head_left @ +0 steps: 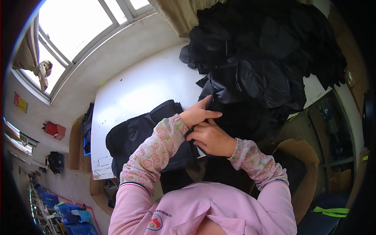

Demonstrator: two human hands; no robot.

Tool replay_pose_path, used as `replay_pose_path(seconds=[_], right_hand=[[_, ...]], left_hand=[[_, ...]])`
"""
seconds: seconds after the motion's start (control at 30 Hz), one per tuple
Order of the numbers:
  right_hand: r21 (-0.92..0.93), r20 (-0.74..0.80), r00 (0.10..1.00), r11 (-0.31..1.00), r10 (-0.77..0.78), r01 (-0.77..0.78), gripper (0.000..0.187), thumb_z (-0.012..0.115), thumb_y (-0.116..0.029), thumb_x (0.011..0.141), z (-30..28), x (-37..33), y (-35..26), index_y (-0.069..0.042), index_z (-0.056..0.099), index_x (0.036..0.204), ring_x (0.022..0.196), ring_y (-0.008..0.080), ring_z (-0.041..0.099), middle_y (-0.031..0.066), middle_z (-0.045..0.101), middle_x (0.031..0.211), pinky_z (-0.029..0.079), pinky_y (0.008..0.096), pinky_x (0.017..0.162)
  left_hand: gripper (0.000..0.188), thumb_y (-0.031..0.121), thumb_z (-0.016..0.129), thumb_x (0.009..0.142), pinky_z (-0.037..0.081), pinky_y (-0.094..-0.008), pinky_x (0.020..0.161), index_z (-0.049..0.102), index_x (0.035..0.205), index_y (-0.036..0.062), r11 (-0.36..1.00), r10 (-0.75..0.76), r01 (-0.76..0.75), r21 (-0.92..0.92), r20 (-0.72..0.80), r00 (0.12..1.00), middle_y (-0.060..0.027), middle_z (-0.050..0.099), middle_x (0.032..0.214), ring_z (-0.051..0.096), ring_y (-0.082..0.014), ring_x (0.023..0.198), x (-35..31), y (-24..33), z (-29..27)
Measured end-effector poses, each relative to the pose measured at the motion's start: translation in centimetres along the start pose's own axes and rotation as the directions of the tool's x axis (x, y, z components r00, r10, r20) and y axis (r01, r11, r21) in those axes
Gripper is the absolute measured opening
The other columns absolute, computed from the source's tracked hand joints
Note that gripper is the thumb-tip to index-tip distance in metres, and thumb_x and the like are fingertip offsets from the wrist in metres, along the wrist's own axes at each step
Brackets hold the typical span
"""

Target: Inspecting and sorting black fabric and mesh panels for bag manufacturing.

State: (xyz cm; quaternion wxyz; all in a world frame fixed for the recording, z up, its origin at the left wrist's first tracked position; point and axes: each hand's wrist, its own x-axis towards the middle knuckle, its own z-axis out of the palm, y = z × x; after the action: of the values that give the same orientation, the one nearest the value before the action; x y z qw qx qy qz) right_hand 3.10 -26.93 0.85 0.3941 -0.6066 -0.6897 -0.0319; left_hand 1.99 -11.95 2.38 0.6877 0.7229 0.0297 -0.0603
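Note:
In front of my chest, my two hands meet at the edge of a black fabric piece (239, 117) that has a slight sheen. My left hand (197, 113) grips this edge with the thumb on the near side; its other fingers partly disappear behind the cloth. Just below it, my right hand (214, 139) is closed with bent fingers at the same edge, and the fingertips are partly hidden. Under and beside my left forearm lies a flat stack of folded black fabric pieces (131, 131). A large heap of loose black fabric (270, 43) reaches down to the piece in my hands.
Everything lies on a white table (137, 88) along a wall below a window (82, 27). An open cardboard box (307, 154) stands beside my right arm, with another cardboard box (100, 192) at the table's left. Blue bins (70, 213) stand farther off at lower left.

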Motion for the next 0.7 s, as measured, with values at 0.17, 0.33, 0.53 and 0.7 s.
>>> replay_pose_path(seconds=[0.17,0.33,0.53,0.7], right_hand=[[-0.148,-0.400,0.916,0.984,0.027,-0.094,0.039,0.074,-0.016,0.077,-3.7,-1.6,-1.3,-0.010,0.063,0.114,0.118,0.0292,0.051,0.0106,0.057,0.115,0.028,0.0529,0.110],[0.030,-0.435,0.724,0.812,0.536,-0.583,0.070,0.080,-0.007,0.071,-7.4,-3.5,2.7,-0.006,0.050,0.134,0.118,0.0300,0.054,0.0174,0.055,0.130,0.033,0.0477,0.106],[0.671,-0.293,0.757,0.690,0.584,-0.272,0.018,0.060,0.007,0.085,-11.7,-3.3,3.1,0.002,0.066,0.101,0.084,0.0080,0.061,0.0024,0.068,0.083,0.049,0.0227,0.077],[0.346,-0.616,0.722,0.932,0.314,-0.110,0.022,0.060,0.009,0.078,-15.9,1.0,1.4,-0.001,0.065,0.096,0.083,0.0092,0.062,0.0020,0.066,0.086,0.049,0.0219,0.075]], left_hand=[[0.019,0.006,0.057,0.092,0.052,-0.0284,0.075,0.060,0.109,-0.0010,0.935,-0.141,0.025,-0.353,-0.309,0.941,-0.0082,0.067,0.097,0.064,-0.0155,0.085,-2.5,0.7,-0.6],[0.019,0.006,0.056,0.091,0.054,-0.0316,0.082,0.061,0.109,0.0002,0.800,0.014,-0.205,-0.563,-0.325,0.946,-0.0084,0.067,0.101,0.066,-0.0202,0.092,-4.8,1.9,-0.5],[0.038,0.030,0.057,0.096,0.052,-0.0301,0.088,0.059,0.117,-0.0016,0.871,-0.106,0.057,-0.488,-0.073,0.992,-0.0082,0.065,0.111,0.064,-0.0183,0.097,-5.9,1.3,-1.8],[0.062,0.032,0.074,0.084,0.044,-0.0313,0.099,0.051,0.130,-0.0028,0.981,-0.193,0.177,0.080,0.511,0.838,-0.0077,0.060,0.124,0.056,-0.0171,0.111,-7.4,2.0,-0.7]])
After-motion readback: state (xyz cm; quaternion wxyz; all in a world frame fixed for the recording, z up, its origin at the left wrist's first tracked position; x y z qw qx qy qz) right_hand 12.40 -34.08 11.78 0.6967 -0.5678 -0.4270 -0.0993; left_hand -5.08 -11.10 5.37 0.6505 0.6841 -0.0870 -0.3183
